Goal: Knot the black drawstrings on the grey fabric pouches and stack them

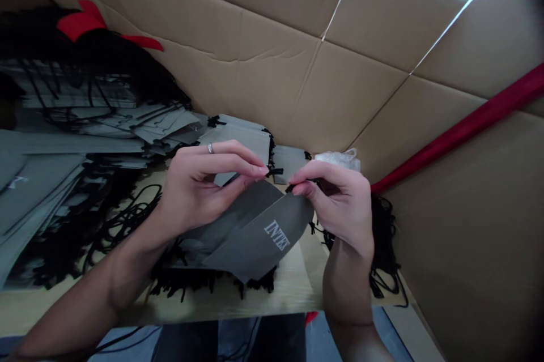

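From the head view I see two bare hands raised over a pale wooden counter (293, 301), near each other but not touching. The left hand (191, 192), a ring on one finger, has thumb and fingertips pinched together on a black cord end (276, 171), which sticks out to the right. The right hand (342, 197) pinches a second cord end (289, 188) at the upper edge of a grey bag (259, 248). I cannot tell whether both ends belong to one cord.

The bag is between and below the hands, tilted above the near edge of the counter. Its long axis slants from lower left to upper right, with the upper right end at the right hand. White letters reading INTEX face me; their tops point up and to the right. Behind it shows another grey panel (259, 200); I cannot tell if it is part of the same bag.

Beneath lies a black fringe (212, 281). To the left are stacked grey bags (46, 175) and loops of black cord (123, 226); a red strip (83, 25) tops the far pile. Beyond the hands are more bags (244, 131) and clear plastic (340, 158), against cardboard walls (255, 11). More black cords (385, 237) lie to the right.
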Motion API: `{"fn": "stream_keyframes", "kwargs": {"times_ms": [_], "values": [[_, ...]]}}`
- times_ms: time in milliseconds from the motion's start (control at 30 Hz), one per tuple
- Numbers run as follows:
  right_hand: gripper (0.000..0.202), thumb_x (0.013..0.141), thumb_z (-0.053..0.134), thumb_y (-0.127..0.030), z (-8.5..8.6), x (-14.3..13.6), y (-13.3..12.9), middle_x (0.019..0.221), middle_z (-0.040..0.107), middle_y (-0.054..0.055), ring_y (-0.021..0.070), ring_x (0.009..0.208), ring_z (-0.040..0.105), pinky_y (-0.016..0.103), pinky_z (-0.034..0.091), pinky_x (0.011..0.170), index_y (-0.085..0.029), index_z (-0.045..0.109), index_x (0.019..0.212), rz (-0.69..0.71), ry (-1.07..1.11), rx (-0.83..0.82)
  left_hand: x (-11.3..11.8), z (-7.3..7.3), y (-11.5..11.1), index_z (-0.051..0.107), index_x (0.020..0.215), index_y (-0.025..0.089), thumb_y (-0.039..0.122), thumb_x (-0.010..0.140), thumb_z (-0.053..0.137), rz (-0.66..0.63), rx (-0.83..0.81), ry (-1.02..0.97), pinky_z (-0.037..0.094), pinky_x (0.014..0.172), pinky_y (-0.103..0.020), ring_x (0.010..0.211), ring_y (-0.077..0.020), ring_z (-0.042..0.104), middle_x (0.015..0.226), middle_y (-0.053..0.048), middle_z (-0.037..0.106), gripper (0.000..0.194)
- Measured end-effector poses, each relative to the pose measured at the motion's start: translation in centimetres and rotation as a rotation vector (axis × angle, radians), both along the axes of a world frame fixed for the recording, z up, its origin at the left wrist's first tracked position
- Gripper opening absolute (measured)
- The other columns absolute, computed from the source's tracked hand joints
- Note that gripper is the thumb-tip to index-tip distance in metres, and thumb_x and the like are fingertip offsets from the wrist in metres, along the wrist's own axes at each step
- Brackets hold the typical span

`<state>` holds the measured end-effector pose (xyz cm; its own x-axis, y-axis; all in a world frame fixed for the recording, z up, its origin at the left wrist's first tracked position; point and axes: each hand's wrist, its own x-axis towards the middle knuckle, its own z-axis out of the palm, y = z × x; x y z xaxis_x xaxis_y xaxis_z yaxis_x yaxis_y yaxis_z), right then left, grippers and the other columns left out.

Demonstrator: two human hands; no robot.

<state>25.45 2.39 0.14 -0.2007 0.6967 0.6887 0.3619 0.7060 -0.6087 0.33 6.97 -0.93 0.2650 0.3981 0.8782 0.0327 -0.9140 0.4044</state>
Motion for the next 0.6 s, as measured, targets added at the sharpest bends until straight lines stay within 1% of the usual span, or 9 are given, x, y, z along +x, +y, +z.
{"fn": "stream_keyframes", "kwargs": {"times_ms": [67,133,233,300,367,467,533,600], "values": [[0.019,0.094,0.095,-0.020,-0.4,-0.3,0.3,0.086,0.081,-0.005,0.0135,0.075,0.077,0.025,0.058,0.070,-0.028,0.079,0.100,-0.009,0.082,-0.032,0.0,0.1,-0.1,0.087,0.097,0.019,0.003,0.096,0.085,-0.007,0.008,0.018,0.063,0.077,-0.023,0.087,-0.0137,0.082,0.100,-0.004,0.087,0.016],[0.026,0.089,0.100,-0.022,-0.7,-0.5,0.4,0.083,0.079,-0.006,0.0128,0.071,0.074,0.025,0.055,0.065,-0.027,0.075,0.096,0.007,0.137,-0.059,0.0,0.2,-0.1,0.087,0.097,0.019,0.003,0.098,0.085,-0.010,0.015,0.024,0.063,0.076,-0.023,0.086,-0.0138,0.082,0.099,-0.004,0.087,0.016],[0.026,0.089,0.100,-0.020,-0.8,-0.7,0.5,0.078,0.076,-0.006,0.0109,0.067,0.068,0.023,0.049,0.061,-0.025,0.074,0.089,0.055,0.142,-0.085,0.0,0.2,-0.1,0.087,0.097,0.019,0.004,0.098,0.084,-0.001,0.017,0.020,0.063,0.077,-0.024,0.086,-0.0141,0.082,0.099,-0.004,0.087,0.016],[0.025,0.089,0.099,-0.019,-0.6,-0.6,0.4,0.077,0.074,-0.006,0.0097,0.065,0.064,0.022,0.046,0.058,-0.024,0.075,0.088,0.092,0.130,-0.115,0.0,0.2,0.0,0.087,0.097,0.020,0.004,0.098,0.084,0.005,0.011,0.021,0.064,0.077,-0.025,0.087,-0.0152,0.082,0.099,-0.003,0.087,0.016],[0.020,0.092,0.097,-0.020,-0.3,-0.3,0.2,0.080,0.075,-0.005,0.0102,0.068,0.064,0.023,0.047,0.060,-0.024,0.077,0.091,0.131,0.082,-0.172,0.0,0.1,0.2,0.087,0.097,0.021,0.005,0.098,0.084,0.007,0.014,0.021,0.064,0.077,-0.026,0.088,-0.0156,0.083,0.099,-0.003,0.087,0.017],[0.007,0.103,0.083,-0.020,0.0,0.5,-0.1,0.093,0.079,-0.001,0.0142,0.081,0.072,0.026,0.054,0.069,-0.025,0.078,0.103,0.179,-0.032,-0.249,-0.2,0.0,0.4,0.087,0.098,0.022,0.004,0.098,0.084,0.004,0.021,0.029,0.064,0.079,-0.025,0.088,-0.0144,0.082,0.101,-0.002,0.087,0.017],[0.008,0.108,0.074,-0.018,0.0,1.0,-0.2,0.098,0.079,0.000,0.0154,0.087,0.075,0.027,0.056,0.073,-0.025,0.075,0.108,0.175,-0.076,-0.243,-0.2,0.0,0.5,0.087,0.098,0.021,0.004,0.098,0.084,0.003,0.027,0.037,0.064,0.079,-0.025,0.088,-0.0138,0.082,0.101,-0.002,0.087,0.017],[0.012,0.108,0.071,-0.014,-0.1,1.1,-0.2,0.096,0.078,-0.001,0.0144,0.086,0.075,0.025,0.054,0.070,-0.026,0.071,0.110,0.147,-0.095,-0.208,-0.3,-0.1,0.6,0.087,0.099,0.021,0.004,0.098,0.084,0.007,0.032,0.044,0.064,0.079,-0.025,0.088,-0.0138,0.082,0.101,-0.002,0.087,0.017]]}}
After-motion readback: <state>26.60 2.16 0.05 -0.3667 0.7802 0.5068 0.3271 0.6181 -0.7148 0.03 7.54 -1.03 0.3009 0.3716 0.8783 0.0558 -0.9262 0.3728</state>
